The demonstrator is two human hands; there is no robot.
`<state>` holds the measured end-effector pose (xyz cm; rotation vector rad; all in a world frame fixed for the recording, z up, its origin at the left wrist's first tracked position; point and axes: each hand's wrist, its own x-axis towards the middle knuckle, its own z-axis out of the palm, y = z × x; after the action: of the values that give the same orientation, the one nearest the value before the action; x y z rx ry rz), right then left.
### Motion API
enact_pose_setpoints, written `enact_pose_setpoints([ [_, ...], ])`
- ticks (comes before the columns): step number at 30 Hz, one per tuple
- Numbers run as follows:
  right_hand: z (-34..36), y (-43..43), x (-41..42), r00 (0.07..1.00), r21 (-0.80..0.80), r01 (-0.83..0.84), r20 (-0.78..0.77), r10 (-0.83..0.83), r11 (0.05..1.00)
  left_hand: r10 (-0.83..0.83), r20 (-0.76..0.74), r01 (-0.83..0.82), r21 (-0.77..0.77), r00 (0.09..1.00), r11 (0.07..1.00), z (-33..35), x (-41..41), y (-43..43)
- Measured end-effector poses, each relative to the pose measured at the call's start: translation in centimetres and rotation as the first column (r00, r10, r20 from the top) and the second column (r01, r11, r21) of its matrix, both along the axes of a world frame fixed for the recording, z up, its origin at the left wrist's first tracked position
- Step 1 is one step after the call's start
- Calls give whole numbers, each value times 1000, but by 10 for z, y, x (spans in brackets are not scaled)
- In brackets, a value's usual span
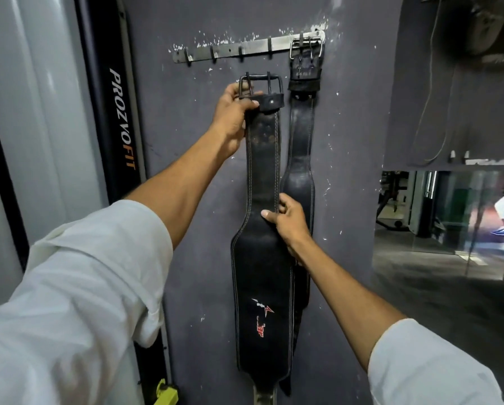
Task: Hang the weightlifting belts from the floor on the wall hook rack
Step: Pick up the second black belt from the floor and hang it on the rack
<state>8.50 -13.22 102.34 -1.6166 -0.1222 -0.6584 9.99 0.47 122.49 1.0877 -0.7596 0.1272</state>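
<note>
Head view: dark wall (186,171), metal hook rack (244,49) up beyond both hands, one black belt (302,135) already hung by its buckle just past the right hand. Second belt (262,273) upright below the rack, off any hook. Left hand (234,118) clamped around its buckle end, right hand (288,220) pinching its edge lower down.
</note>
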Motion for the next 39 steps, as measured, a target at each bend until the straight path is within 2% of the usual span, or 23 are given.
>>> enact_pose_setpoints([
  [3, 1, 4, 3, 999, -11, -16, -42, 15, 1000, 68, 37, -71, 95, 997, 993, 5, 9, 10],
  [7, 42, 12, -6, 997, -66, -66, -46, 63, 996, 175, 44, -178, 77, 984, 981, -8, 31, 19],
  [10, 116, 17, -5, 988, 4, 31, 152, -31, 1000, 150, 20, -151, 68, 988, 986, -26, 44, 22],
  [12, 152, 21, -2, 978, 24, 87, 186, -90, 996, 108, 7, -109, 69, 994, 992, -34, 48, 24],
  [14, 162, 27, 1, 957, 2, 197, 217, -192, 980, 71, -13, -70, 66, 997, 995, -35, 52, 26],
  [16, 163, 34, 2, 878, -73, 371, 353, -324, 926, 40, -44, -38, 47, 998, 998, -35, 55, 29],
  [18, 163, 43, 1, 810, -142, 480, 451, -375, 866, -7, -89, 7, 1, 996, 1000, -35, 58, 32],
  [20, 164, 52, 4, 790, -172, 510, 481, -380, 843, -62, -123, 56, -56, 990, 997, -34, 60, 34],
  [22, 166, 56, 7, 809, -210, 499, 460, -366, 841, -116, -144, 99, -122, 983, 988, -33, 59, 36],
  [24, 169, 58, 12, 856, -205, 426, 408, -319, 881, -144, -149, 120, -160, 978, 980, -30, 58, 39],
  [30, 174, 58, 19, 920, -27, 222, 336, -200, 975, -157, -142, 133, -160, 977, 978, -22, 58, 44],
  [33, 176, 62, 20, 898, 30, 247, 368, -240, 969, -160, -158, 132, -178, 974, 975, -13, 57, 45],
  [35, 179, 61, 21, 908, 62, 240, 337, -247, 969, -148, -167, 117, -185, 975, 976, -3, 58, 44],
  [39, 198, 56, 22, 914, 31, 258, 315, -254, 966, -217, -199, 180, -189, 956, 965, 24, 57, 41],
])
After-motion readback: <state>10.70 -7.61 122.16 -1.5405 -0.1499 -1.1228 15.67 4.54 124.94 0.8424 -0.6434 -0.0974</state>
